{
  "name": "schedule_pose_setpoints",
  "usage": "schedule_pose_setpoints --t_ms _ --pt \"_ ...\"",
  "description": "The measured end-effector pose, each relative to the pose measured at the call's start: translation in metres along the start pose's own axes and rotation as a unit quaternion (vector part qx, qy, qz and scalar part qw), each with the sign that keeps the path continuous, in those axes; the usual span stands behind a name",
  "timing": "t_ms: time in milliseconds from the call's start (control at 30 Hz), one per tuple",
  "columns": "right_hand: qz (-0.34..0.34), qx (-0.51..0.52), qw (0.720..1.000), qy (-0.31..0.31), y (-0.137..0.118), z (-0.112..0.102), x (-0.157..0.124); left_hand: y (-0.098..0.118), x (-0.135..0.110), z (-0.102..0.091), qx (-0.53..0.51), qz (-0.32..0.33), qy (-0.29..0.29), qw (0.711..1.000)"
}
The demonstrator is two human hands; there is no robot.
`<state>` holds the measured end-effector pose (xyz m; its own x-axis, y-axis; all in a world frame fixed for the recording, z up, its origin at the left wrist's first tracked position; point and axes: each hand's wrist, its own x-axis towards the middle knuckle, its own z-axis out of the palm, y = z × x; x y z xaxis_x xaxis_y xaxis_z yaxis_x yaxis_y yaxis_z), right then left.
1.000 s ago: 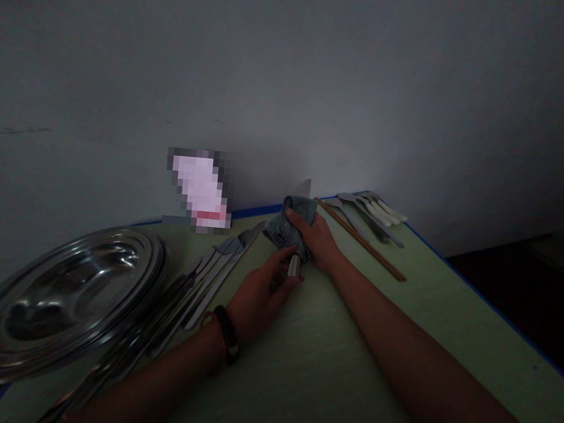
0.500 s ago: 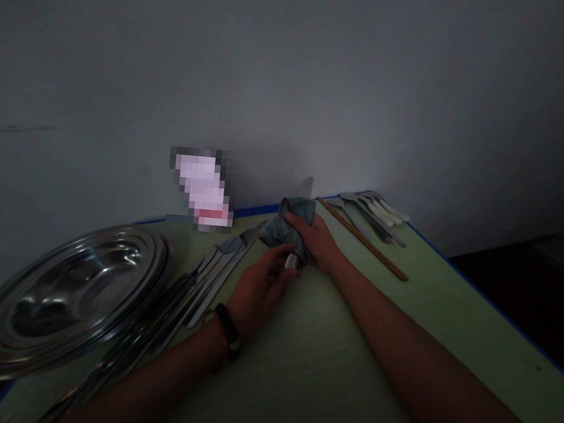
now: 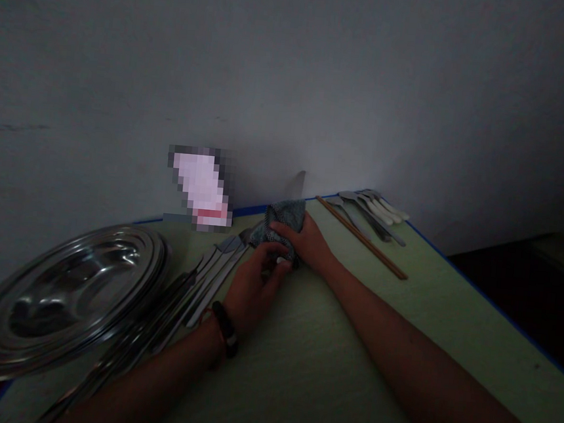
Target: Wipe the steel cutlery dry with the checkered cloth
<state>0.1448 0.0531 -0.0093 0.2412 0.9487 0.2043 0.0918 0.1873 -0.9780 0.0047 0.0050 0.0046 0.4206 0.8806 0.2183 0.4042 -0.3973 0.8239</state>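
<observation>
A knife (image 3: 297, 185) is upright over the far part of the table, its blade tip showing above a grey-blue checked cloth (image 3: 286, 213). My right hand (image 3: 312, 246) is closed on the cloth, which is folded round the middle of the knife. Below it, my left hand (image 3: 255, 278) grips the knife's pale handle, of which only the end shows between thumb and fingers. The rest of the blade is hidden by the cloth. Left of my left hand lies a row of metal cutlery (image 3: 209, 284), partly behind my forearm.
Stacked metal dishes (image 3: 131, 277) stand at the table's left edge. Chopsticks (image 3: 363, 238) lie on the right, beside several spoons (image 3: 383, 214), some with white handles. A phone (image 3: 200, 184), blurred out, leans on the wall behind the green table (image 3: 451, 305).
Both hands have shifted slightly left, carrying the cloth and the knife with them. Less of the handle shows now, and the blade looks darker and narrower. Other things stay put.
</observation>
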Motion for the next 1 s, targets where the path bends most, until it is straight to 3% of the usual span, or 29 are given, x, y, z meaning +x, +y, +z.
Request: schedule_pose_setpoints --t_ms 267,500,733,1000 --pt "-0.037 -0.024 0.996 -0.082 -0.0005 -0.0024 -0.0006 0.0053 -0.0022 -0.0014 0.081 0.042 -0.059 0.994" --pt "-0.041 -0.033 0.99 -0.129 -0.001 -0.0038 -0.0022 0.0063 -0.0033 -0.0003 0.087 0.048 -0.071 0.993" --pt "-0.051 -0.036 0.994 -0.088 0.0033 -0.0001 0.0 0.0022 -0.0015 0.0005 0.095 0.013 -0.064 0.993" --pt "-0.025 -0.005 0.998 -0.062 0.0049 -0.0006 0.0021 -0.0013 -0.0003 -0.0024 0.091 0.036 -0.094 0.991"
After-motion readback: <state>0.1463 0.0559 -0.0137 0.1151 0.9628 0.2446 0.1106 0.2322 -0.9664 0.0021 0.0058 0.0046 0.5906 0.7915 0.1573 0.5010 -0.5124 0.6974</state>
